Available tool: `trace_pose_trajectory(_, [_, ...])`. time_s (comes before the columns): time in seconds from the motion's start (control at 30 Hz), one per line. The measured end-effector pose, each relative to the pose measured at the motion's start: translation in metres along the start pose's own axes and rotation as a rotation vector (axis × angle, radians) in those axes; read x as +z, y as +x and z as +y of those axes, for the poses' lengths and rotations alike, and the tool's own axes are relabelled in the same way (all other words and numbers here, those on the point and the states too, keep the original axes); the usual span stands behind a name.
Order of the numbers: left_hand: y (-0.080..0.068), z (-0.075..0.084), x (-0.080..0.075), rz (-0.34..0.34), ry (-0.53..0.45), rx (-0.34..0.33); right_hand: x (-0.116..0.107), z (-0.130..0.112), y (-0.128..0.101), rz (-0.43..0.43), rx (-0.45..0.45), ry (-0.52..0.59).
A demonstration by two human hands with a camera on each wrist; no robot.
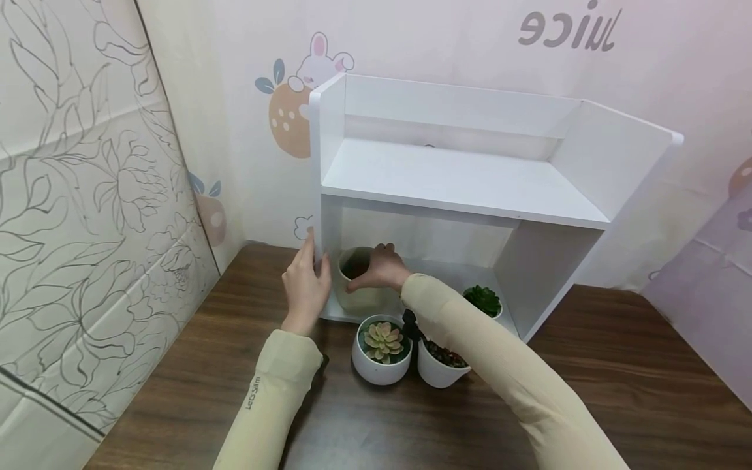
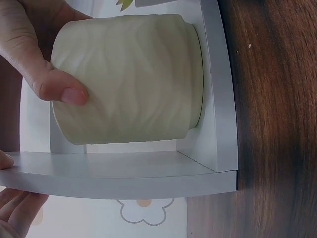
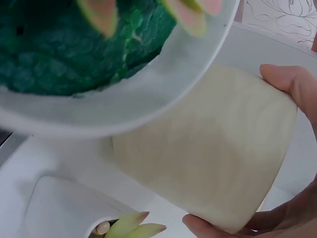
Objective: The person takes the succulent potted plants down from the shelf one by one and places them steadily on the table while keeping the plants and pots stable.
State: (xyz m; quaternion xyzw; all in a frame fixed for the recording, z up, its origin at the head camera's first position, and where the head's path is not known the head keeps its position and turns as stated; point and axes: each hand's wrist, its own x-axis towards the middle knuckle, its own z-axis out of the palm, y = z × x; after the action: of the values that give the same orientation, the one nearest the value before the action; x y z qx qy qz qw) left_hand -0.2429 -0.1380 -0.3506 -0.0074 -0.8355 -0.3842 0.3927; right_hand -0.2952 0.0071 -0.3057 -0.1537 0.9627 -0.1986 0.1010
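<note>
A cream ribbed pot (image 1: 357, 290) stands at the left end of the white shelf's (image 1: 464, 186) lower compartment. My right hand (image 1: 376, 266) reaches in and grips it round the rim. In the left wrist view the pot (image 2: 129, 79) sits against the side panel (image 2: 148, 178), with the right thumb (image 2: 62, 89) on its wall. The right wrist view shows the pot (image 3: 213, 153) held between my fingers (image 3: 292, 82). My left hand (image 1: 308, 264) lies with straight fingers against the shelf's left side panel and holds nothing.
Two white pots stand on the brown table (image 1: 617, 365) before the shelf: one with a pink-green succulent (image 1: 382, 349), one half hidden by my right sleeve (image 1: 442, 369). A green succulent (image 1: 483, 300) sits inside the lower compartment. Walls close off the left and back.
</note>
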Motion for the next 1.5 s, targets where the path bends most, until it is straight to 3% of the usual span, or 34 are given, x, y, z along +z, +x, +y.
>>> trace_pose_trajectory(0.37, [0.001, -0.001, -0.001, 0.004, 0.0, 0.017, 0.001, 0.002, 0.003, 0.013, 0.016, 0.06])
trace_pose_trajectory(0.57, [-0.001, -0.001, -0.001, -0.012, 0.008, 0.007, 0.003, 0.002, 0.002, 0.021, 0.007, 0.039])
trace_pose_trajectory(1.5, [-0.001, 0.001, 0.0, 0.013, 0.0, 0.021, -0.011, 0.008, -0.016, 0.133, -0.143, 0.06])
